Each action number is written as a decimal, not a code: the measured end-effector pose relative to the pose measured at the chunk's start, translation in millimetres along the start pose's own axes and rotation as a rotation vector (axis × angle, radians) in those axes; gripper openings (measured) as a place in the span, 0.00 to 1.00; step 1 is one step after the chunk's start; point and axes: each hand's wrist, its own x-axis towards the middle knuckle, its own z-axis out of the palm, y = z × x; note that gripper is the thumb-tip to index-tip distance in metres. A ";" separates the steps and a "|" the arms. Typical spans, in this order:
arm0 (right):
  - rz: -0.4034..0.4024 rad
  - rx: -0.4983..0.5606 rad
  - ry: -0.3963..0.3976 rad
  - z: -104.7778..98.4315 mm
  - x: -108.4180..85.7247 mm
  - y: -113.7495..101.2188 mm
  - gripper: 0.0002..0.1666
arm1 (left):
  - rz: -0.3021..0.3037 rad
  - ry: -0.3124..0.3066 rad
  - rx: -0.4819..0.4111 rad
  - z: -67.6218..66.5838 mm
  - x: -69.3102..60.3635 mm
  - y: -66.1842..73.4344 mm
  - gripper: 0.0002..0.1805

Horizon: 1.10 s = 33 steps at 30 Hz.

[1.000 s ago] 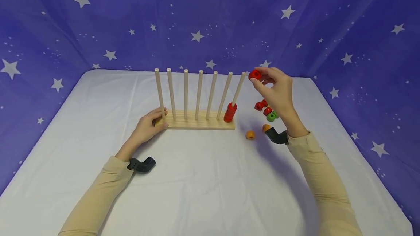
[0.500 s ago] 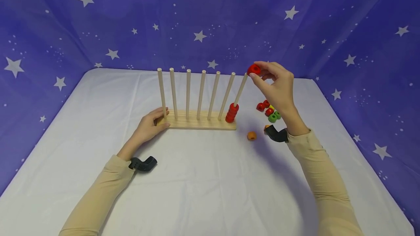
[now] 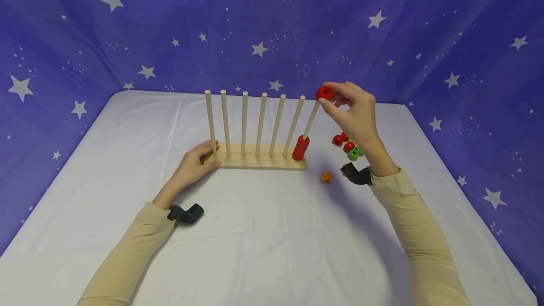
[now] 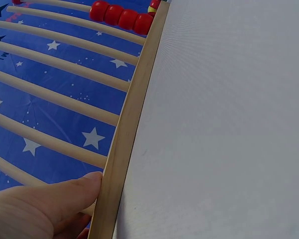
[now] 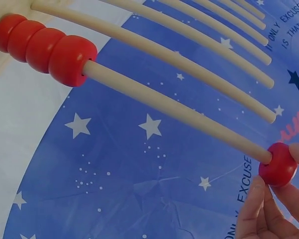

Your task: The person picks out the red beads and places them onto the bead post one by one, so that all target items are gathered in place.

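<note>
Steadying base, seemingly: left hand clamped on end; right hand pinching red bead by sides, leaving room for rod.

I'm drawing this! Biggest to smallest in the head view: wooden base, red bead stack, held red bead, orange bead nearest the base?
1. Wooden base
2. Red bead stack
Unsure: held red bead and orange bead; the red may be nearer the camera.

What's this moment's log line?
left hand: holds pale wooden peg rack; right hand: pinches round red bead at tip of rightmost peg; stacked below: four red beads
</note>
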 end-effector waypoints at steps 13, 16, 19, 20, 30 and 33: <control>0.007 -0.015 -0.046 3.6 -0.1 1.8 0.19 | -0.004 -0.004 -0.003 0.9 -0.4 -1.2 0.27; 0.011 -0.034 -0.053 4.2 -0.2 2.1 0.19 | -0.012 -0.005 -0.005 1.0 -0.9 -0.4 0.27; 0.025 -0.063 -0.062 5.2 -1.0 3.0 0.20 | -0.014 -0.005 -0.003 1.1 -1.2 -0.3 0.26; 0.032 -0.074 -0.066 5.5 -1.5 3.1 0.21 | -0.014 -0.004 -0.002 1.0 -1.3 -0.3 0.27; 0.031 -0.110 -0.075 7.3 -3.3 6.6 0.20 | -0.003 -0.002 0.006 -0.1 -0.5 -0.8 0.27; 0.035 -0.121 -0.086 7.5 -3.9 6.6 0.20 | -0.001 -0.001 -0.001 0.0 -0.1 -1.1 0.27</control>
